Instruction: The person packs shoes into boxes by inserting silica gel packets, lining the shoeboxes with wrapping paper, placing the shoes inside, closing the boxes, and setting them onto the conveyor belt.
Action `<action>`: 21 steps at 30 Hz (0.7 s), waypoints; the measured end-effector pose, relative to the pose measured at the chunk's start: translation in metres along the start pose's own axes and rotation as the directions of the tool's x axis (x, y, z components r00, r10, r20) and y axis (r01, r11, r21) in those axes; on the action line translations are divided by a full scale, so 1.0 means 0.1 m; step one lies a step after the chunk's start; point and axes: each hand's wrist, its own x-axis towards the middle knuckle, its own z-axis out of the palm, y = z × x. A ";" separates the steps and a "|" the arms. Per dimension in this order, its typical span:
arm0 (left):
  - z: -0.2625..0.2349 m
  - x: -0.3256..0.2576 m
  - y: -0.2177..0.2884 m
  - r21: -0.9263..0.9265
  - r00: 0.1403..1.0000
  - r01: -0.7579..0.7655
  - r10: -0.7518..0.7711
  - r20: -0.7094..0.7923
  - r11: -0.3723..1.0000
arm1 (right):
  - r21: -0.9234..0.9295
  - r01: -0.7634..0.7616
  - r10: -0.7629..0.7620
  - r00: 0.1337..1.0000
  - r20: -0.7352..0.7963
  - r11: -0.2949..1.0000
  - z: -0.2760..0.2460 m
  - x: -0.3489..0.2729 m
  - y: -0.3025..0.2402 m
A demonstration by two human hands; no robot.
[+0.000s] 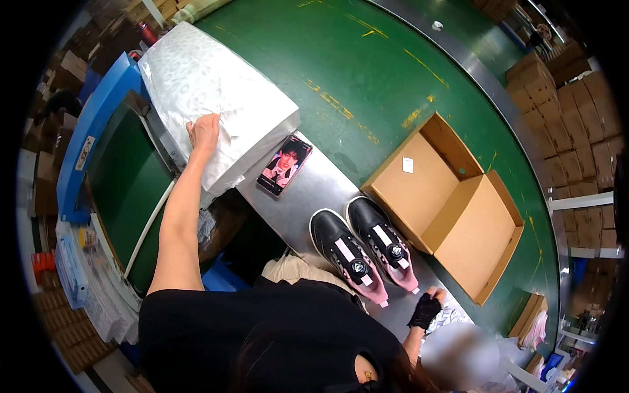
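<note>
On the left, the left hand (204, 134) pinches thin white patterned paper (196, 78) atop a thick stack (267, 141); a hard tug could tear it. The black-gloved right hand (427, 309) is near black-and-pink sneakers (334, 230) on the silver metal desk (288, 213); whether it's gripping, I can't tell.

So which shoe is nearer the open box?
The right-hand shoe, beside the cardboard box; the left-hand shoe stands farther away, on its other side.
</note>
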 end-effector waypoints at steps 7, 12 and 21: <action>-0.87 0.19 0.22 -0.151 0.800 -0.071 -0.034 -0.599 0.986 | -0.218 0.158 -0.081 0.943 0.324 0.963 -0.04 -0.18 -0.06; -1.81 -0.21 1.27 -0.541 0.850 -0.209 -0.122 -0.513 0.814 | 0.132 0.252 -0.275 0.940 0.203 0.959 -0.32 0.08 -0.06; -1.73 -1.51 3.86 -0.972 0.807 -0.218 0.575 -0.133 0.082 | 0.898 0.156 -0.595 0.792 0.135 0.411 -0.87 0.68 -1.62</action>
